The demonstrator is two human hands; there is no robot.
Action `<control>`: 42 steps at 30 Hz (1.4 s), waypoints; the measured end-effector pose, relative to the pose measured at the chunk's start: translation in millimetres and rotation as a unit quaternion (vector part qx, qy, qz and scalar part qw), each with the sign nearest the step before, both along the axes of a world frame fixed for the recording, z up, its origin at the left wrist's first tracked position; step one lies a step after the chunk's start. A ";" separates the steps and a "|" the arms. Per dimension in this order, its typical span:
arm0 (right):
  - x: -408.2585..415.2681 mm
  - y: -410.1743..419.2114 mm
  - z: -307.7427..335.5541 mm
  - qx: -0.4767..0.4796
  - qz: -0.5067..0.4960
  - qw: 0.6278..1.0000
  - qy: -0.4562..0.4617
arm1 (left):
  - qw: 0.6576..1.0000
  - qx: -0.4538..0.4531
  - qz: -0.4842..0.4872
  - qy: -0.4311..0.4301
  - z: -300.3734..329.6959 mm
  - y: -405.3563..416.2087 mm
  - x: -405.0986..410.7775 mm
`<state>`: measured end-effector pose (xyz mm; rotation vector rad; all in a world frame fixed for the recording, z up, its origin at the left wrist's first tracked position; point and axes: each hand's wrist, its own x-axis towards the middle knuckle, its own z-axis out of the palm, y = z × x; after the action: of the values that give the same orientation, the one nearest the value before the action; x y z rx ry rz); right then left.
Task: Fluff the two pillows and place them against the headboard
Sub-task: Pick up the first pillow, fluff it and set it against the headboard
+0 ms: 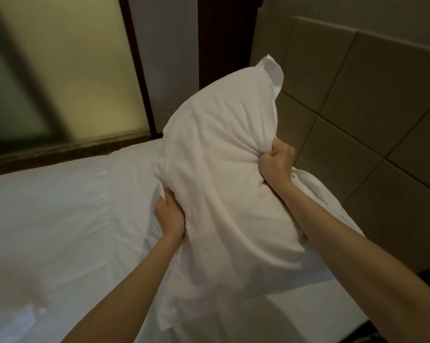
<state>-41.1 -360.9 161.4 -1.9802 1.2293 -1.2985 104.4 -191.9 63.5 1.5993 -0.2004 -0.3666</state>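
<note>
Bare forearms come in from the bottom edge, nearest the camera, both reaching up to one white pillow [223, 184]. Left hand [170, 215] clamps the pillow's left edge, fingers curled into the case fabric, thumb side toward the camera. Right hand [277, 160] is a tight fist bunching a fold of the case on the pillow's right side; creases radiate from that grip. Both hands closed on the same pillow, none free.

Pillow stands on end, tilted, upper corner pointing up and right, loose flap of case at the top. Lower end hangs toward the camera over the bed [60, 219]; cannot tell if it touches the mattress. It is between the two arms, in front of the headboard [372, 100], not resting against it.

Bed has a white sheet, lightly wrinkled, filling the left and bottom of the view. More white fabric [315, 191] sits behind the right forearm, at the foot of the headboard; could be the second pillow, cannot tell, mostly hidden. Headboard is tan, padded, in square panels, on the right side. Frosted glass panel [60, 70] with dark wood frame is behind the bed on the left. Dark vertical strip between glass and headboard. Dim warm lighting, slight blur at the frame edges.
</note>
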 end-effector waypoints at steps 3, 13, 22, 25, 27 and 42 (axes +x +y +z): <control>9.5 -42.6 4.6 -0.017 0.005 1.000 -0.002 | 1.000 0.004 -0.011 0.006 -1.8 -41.1 9.9; 56.9 -223.2 1.5 -0.067 0.076 0.995 -0.009 | 0.999 -0.013 0.032 0.026 -22.0 -217.7 33.7; 92.3 -379.4 5.3 -0.122 0.089 0.988 0.025 | 0.995 0.052 -0.085 -0.026 -46.5 -378.2 75.7; 97.0 -426.2 -3.6 -0.138 0.079 0.985 0.063 | 0.965 0.175 -0.196 -0.019 -57.5 -421.7 91.7; 95.8 -453.4 -21.7 -0.102 0.058 0.984 0.134 | 0.948 0.194 -0.254 0.011 -65.8 -438.2 98.0; 10.9 -485.2 -163.0 0.271 -0.059 0.901 0.333 | 0.951 0.212 -0.226 -0.014 -104.6 -460.2 92.7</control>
<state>-30.2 -846.1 -1.6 -1.9754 1.7945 -0.2154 197.1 -652.1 -41.1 1.9790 -0.5437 -0.7830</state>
